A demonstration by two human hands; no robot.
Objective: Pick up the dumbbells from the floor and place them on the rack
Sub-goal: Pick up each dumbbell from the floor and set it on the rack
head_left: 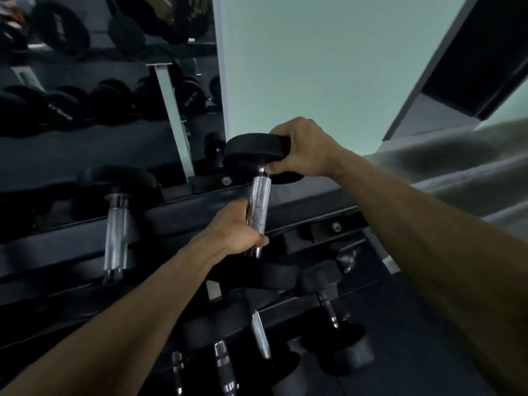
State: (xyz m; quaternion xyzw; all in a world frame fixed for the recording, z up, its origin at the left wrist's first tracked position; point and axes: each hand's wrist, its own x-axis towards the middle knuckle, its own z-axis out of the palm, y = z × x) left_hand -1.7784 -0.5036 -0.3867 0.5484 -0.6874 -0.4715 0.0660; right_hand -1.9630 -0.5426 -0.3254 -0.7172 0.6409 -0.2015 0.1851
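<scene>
Hands (237, 227) (303, 150) gripping dumbbell (258, 204) at rack (177, 218).

A pale green painted wall (328, 67) rises behind a dark mirror panel (114, 67); grey rumpled fabric (471, 172) lies at right.

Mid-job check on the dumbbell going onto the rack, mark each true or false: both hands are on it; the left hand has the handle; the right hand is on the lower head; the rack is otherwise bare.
1. Both hands hold the dumbbell. True.
2. The left hand grips the metal handle. True.
3. The right hand holds the lower head. False: it grips the upper head.
4. The rack is otherwise bare. False: another dumbbell lies to the left.
</scene>
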